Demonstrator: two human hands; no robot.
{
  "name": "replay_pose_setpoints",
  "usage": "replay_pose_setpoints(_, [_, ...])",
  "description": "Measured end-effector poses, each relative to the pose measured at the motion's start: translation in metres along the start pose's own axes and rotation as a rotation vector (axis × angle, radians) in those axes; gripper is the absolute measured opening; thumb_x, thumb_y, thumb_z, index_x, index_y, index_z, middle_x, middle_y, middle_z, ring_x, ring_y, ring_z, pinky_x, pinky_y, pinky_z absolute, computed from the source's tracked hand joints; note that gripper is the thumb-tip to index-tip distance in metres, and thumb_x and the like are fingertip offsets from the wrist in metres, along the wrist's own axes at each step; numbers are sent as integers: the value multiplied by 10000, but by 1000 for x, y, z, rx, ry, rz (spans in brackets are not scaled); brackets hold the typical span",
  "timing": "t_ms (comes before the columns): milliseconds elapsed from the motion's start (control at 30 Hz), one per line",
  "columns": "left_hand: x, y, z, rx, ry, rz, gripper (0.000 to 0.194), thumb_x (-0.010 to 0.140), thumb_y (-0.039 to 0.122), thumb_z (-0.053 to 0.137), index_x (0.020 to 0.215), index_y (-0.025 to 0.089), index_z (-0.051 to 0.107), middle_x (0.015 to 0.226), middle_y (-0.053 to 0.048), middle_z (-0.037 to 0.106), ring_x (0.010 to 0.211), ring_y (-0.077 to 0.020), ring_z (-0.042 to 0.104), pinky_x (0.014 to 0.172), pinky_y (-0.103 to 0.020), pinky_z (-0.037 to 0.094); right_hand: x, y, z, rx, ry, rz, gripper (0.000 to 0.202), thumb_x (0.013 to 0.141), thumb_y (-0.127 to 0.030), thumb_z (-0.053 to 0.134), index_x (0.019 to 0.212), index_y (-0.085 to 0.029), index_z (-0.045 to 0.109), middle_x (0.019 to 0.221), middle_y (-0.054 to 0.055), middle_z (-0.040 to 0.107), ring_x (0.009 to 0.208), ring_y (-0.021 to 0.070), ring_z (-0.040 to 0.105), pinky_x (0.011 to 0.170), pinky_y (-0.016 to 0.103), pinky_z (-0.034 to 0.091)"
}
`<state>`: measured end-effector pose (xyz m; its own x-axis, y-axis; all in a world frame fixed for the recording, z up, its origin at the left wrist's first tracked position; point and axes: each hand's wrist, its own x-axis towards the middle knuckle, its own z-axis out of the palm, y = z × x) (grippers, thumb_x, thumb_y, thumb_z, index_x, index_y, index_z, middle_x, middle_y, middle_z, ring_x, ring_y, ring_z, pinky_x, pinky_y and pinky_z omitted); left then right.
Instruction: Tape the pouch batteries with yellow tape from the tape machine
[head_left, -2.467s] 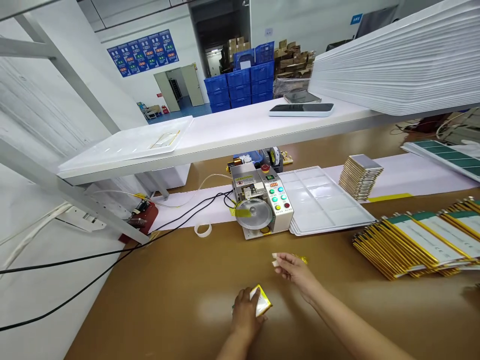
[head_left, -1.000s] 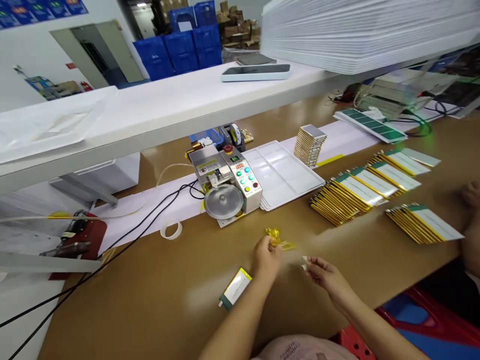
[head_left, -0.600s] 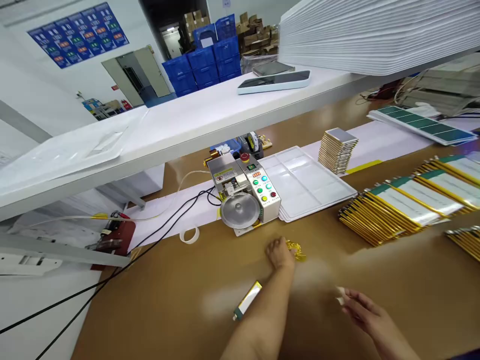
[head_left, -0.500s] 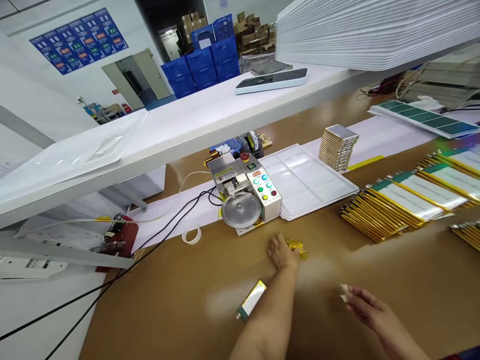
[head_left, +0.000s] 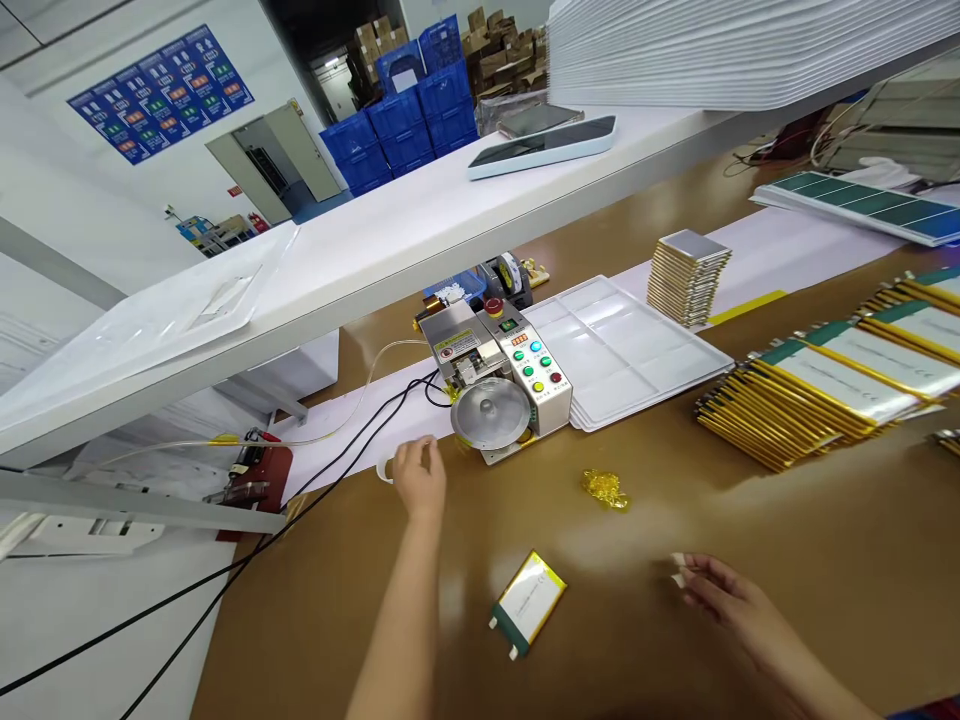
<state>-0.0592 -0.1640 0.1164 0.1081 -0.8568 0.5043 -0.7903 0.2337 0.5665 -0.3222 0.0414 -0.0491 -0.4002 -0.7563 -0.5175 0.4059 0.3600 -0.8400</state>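
Note:
My left hand (head_left: 420, 475) is at the white tape ring (head_left: 384, 470), left of the small machine with a round metal disc (head_left: 490, 413); its fingers are bent, and whether they grip the ring is unclear. At the lower right, my right hand (head_left: 716, 588) pinches small pale pieces (head_left: 678, 570) between thumb and fingers. Between my arms a flat battery cell (head_left: 531, 600) with a white label, yellow edges and a green end lies on the brown table. A crumpled clump of yellow film (head_left: 605, 489) rests above it.
White trays (head_left: 622, 350) lie right of the machine, with a stack of cells (head_left: 686, 278) behind. Rows of yellow-edged cells (head_left: 795, 400) are at the right. Black cables (head_left: 330, 478) cross the left side. Overhead, a shelf (head_left: 390, 225) carries a phone (head_left: 541, 147).
My left hand has moved left from the yellow film to the tape ring, uncovering the film and the whole cell. My right hand stays nearly in place, still pinching the pale pieces.

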Motion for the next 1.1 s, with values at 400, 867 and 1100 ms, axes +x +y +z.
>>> replay_pose_setpoints(400, [79,13,61,-84,-261,-257,133,639,326,593,676,206,638,691,-25,648,548,-128,530,520,-242,391,-7,0,6,-83,-8,-35,347,456,-458,663,687,-201,630,672,10,593,541,139,538,527,251,474])
replay_pose_setpoints(867, [88,1,53,-158,-278,-461,103,618,213,635,574,172,551,630,-8,586,629,-137,525,591,-254,369,-19,-14,-4,-84,95,9,335,404,-406,678,676,-218,628,657,18,591,545,153,543,509,252,476])
replay_pose_setpoints(1100, [87,-12,61,-372,-424,-700,232,806,326,492,883,116,552,797,-16,575,657,-92,540,592,-264,469,-22,-13,-1,-79,57,-20,316,421,-401,680,672,-216,626,652,23,597,547,158,544,501,255,471])
